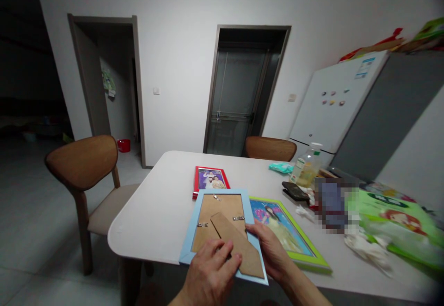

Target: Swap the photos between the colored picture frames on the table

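A light blue picture frame (188,241) is held back side up at the table's near edge. Its brown backing board (225,204) shows small metal clips and a brown easel stand (248,255) lying slantwise across it. My left hand (211,271) is closed over the lower left of the back, with curled fingers on the stand; its thumb is hidden. My right hand (268,248) grips the right edge, thumb on top. Beyond it lies a red picture frame (196,183), face up with a photo. A green picture frame (314,269) rests to the right, also face up.
On the white table (145,218), the right side holds a plastic bottle (305,165), a dark phone-like object (294,191), crumpled tissues (367,248) and a green package (391,215). Wooden chairs stand at the left (83,162) and far side (270,148). A refrigerator (333,107) is behind.
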Action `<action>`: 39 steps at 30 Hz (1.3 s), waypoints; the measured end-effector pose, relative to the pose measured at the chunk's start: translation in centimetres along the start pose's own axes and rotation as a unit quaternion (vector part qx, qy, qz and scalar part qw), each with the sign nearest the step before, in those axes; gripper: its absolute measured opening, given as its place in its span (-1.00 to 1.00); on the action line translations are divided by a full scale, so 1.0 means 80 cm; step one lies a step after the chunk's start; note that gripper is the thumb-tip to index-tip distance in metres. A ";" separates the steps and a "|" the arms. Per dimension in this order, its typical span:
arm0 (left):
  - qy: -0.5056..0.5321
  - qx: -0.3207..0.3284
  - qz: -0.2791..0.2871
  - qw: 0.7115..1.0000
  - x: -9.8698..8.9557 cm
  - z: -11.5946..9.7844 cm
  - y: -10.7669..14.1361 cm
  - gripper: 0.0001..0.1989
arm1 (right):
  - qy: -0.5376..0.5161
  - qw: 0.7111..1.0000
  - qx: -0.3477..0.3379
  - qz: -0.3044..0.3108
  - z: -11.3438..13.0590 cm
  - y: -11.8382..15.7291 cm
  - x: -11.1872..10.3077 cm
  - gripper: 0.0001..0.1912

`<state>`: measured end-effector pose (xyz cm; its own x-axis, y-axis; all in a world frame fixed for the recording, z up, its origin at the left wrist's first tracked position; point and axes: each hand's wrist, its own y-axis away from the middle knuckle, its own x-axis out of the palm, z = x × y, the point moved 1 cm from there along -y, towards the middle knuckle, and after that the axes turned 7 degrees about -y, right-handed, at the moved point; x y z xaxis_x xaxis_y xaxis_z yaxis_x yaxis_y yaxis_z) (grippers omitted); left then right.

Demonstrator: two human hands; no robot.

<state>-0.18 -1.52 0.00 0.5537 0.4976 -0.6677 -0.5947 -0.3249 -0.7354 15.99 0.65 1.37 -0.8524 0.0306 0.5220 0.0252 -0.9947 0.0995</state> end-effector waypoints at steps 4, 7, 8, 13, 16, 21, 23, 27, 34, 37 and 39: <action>-0.032 0.009 0.022 0.999 0.018 -0.003 0.016 -0.75 | 0.080 0.997 0.005 0.017 -0.017 -0.012 -0.011 -0.60; -0.037 0.000 0.039 0.999 0.042 -0.003 0.029 -0.74 | 0.209 0.977 -0.027 -0.011 -0.024 -0.027 -0.024 -0.52; -0.037 -0.012 0.040 0.998 0.050 -0.003 0.033 -0.75 | 0.276 0.959 -0.048 -0.035 -0.026 -0.033 -0.029 -0.49; -0.013 -0.049 0.086 0.995 0.079 -0.006 0.043 -0.76 | 0.584 0.794 -0.132 -0.109 -0.036 -0.055 -0.054 -0.46; 0.010 -0.056 0.144 0.988 0.074 -0.009 0.037 -0.73 | 0.671 0.721 -0.151 -0.089 -0.041 -0.057 -0.056 -0.55; 0.099 -0.145 0.211 0.961 0.042 0.018 0.021 -0.62 | 0.715 0.677 -0.163 -0.065 -0.037 -0.057 -0.048 -0.61; 0.089 -0.229 0.203 0.948 0.033 0.041 0.020 -0.59 | 0.720 0.673 -0.160 -0.056 -0.033 -0.060 -0.044 -0.62; 0.077 -0.331 0.217 0.915 0.041 0.078 0.034 -0.50 | 0.717 0.679 -0.155 -0.043 -0.031 -0.072 -0.039 -0.71; 0.103 -0.350 0.191 0.911 0.058 0.081 0.050 -0.46 | 0.721 0.668 -0.179 -0.053 -0.035 -0.077 -0.039 -0.73; 0.105 -0.361 0.182 0.909 0.057 0.080 0.050 -0.47 | 0.722 0.656 -0.215 -0.057 -0.038 -0.072 -0.025 -0.73; 0.106 -0.363 0.172 0.910 0.058 0.080 0.050 -0.49 | 0.705 0.666 -0.243 -0.027 -0.046 -0.069 -0.006 -0.73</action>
<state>-3.72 4.67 -5.29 0.5534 0.1251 -0.8235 -0.2556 -0.9154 -0.3109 14.33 5.80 -2.59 -0.4978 0.2865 -0.8186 0.0947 -0.9203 -0.3797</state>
